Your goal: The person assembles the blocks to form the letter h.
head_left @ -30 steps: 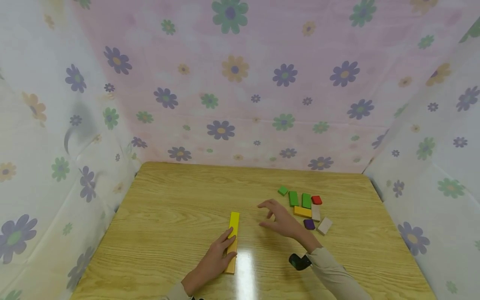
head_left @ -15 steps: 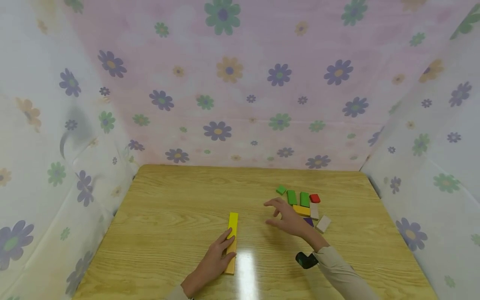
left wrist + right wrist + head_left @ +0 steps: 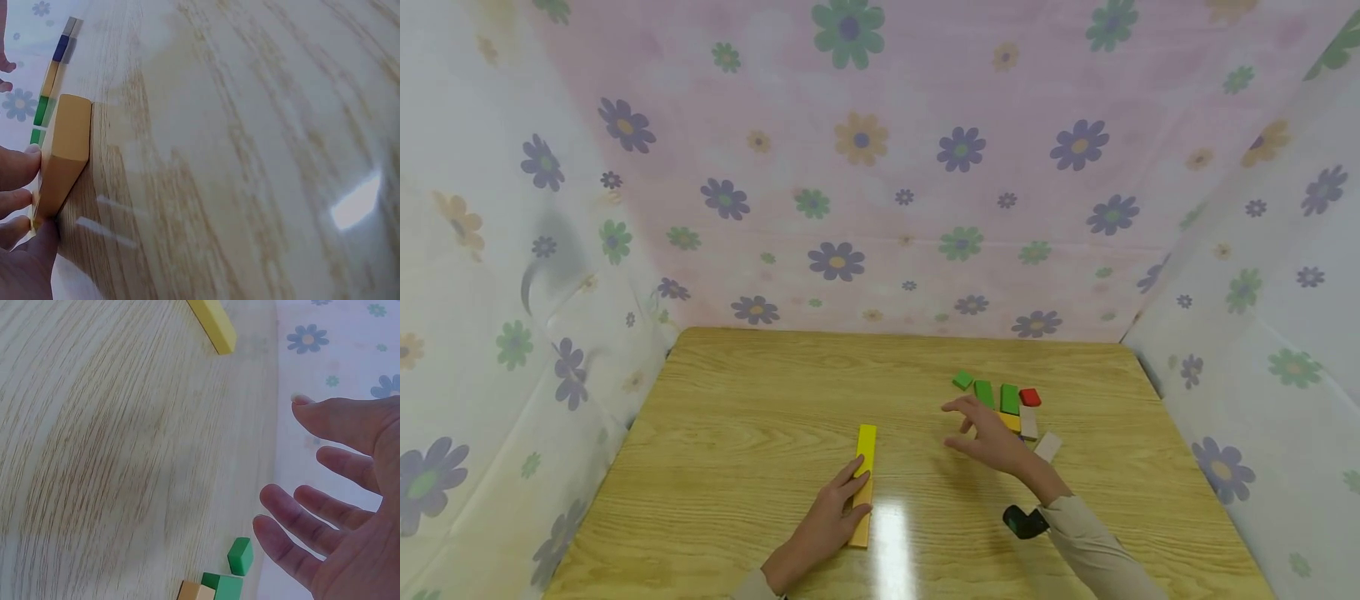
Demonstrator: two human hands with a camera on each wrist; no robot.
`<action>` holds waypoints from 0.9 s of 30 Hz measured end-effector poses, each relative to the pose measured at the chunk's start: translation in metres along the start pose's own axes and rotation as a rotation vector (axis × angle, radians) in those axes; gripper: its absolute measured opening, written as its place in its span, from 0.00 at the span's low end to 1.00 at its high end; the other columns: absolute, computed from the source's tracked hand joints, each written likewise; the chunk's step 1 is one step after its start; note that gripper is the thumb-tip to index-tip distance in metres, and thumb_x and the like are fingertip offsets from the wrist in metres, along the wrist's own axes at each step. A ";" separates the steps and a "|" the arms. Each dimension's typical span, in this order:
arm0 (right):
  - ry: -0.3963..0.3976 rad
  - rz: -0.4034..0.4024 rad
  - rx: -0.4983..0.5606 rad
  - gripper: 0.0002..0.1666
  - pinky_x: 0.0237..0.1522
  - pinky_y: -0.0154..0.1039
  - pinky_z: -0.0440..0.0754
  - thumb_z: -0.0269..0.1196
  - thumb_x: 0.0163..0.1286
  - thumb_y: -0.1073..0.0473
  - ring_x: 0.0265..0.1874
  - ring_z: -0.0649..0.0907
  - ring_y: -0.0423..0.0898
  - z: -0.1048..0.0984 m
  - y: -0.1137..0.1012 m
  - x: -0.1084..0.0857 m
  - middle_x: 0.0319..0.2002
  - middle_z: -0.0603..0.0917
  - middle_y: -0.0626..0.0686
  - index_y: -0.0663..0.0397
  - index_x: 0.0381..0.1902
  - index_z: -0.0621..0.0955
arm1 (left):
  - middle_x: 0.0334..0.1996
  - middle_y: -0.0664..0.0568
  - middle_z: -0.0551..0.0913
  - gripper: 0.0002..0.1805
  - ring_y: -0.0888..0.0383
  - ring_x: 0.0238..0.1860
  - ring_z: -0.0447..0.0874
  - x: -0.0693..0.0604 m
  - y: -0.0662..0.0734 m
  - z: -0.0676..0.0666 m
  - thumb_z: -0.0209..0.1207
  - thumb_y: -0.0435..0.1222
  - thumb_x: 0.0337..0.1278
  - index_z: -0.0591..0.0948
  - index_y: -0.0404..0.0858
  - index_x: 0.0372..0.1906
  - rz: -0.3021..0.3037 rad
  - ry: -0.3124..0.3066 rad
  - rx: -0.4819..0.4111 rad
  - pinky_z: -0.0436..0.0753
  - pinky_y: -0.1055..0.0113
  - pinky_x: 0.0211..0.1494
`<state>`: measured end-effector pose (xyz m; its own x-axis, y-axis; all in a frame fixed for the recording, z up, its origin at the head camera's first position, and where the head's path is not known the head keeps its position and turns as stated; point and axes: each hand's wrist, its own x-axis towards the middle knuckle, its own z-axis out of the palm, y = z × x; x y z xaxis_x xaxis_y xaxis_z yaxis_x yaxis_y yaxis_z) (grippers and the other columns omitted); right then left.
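Yellow block (image 3: 867, 446) on apparently wooden table (image 3: 737, 400), flowered sheeting (image 3: 880, 196) behind.

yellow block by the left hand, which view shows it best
The head view: the yellow block shows most fully there, with the left hand covering only part of it. The right wrist view catches just one end, cut off by the frame edge. In the left wrist view, the orange block and hand largely hide it.
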<state>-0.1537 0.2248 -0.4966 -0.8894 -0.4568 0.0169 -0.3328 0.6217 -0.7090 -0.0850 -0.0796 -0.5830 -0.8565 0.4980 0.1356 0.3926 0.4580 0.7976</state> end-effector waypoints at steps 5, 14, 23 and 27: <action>0.015 -0.012 -0.019 0.30 0.27 0.35 0.77 0.63 0.66 0.48 0.37 0.76 0.47 -0.003 0.003 -0.004 0.58 0.70 0.57 0.55 0.61 0.72 | 0.70 0.36 0.56 0.27 0.39 0.67 0.59 0.000 0.001 -0.001 0.59 0.33 0.62 0.68 0.24 0.63 0.007 0.002 0.003 0.72 0.53 0.59; 0.046 -0.024 -0.025 0.26 0.29 0.35 0.77 0.65 0.65 0.56 0.33 0.76 0.44 -0.003 0.012 -0.017 0.55 0.72 0.60 0.59 0.58 0.73 | 0.70 0.35 0.57 0.27 0.39 0.67 0.59 0.000 0.002 -0.002 0.59 0.33 0.62 0.69 0.23 0.62 0.011 0.007 0.014 0.71 0.52 0.60; 0.082 0.006 -0.054 0.26 0.29 0.37 0.77 0.66 0.64 0.58 0.33 0.77 0.44 -0.001 0.022 -0.024 0.55 0.73 0.59 0.58 0.58 0.74 | 0.70 0.35 0.56 0.27 0.39 0.67 0.59 0.000 0.003 -0.002 0.59 0.31 0.62 0.68 0.24 0.63 0.010 0.006 -0.003 0.71 0.53 0.60; 0.098 0.011 -0.071 0.26 0.30 0.38 0.78 0.66 0.63 0.60 0.32 0.78 0.44 -0.003 0.026 -0.028 0.55 0.74 0.61 0.62 0.58 0.74 | 0.70 0.35 0.56 0.27 0.39 0.67 0.59 -0.001 0.002 -0.001 0.59 0.32 0.62 0.69 0.24 0.62 0.009 0.007 0.005 0.71 0.52 0.60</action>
<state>-0.1383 0.2553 -0.5131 -0.9184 -0.3874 0.0810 -0.3412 0.6715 -0.6578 -0.0836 -0.0799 -0.5804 -0.8551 0.4972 0.1472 0.4023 0.4569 0.7933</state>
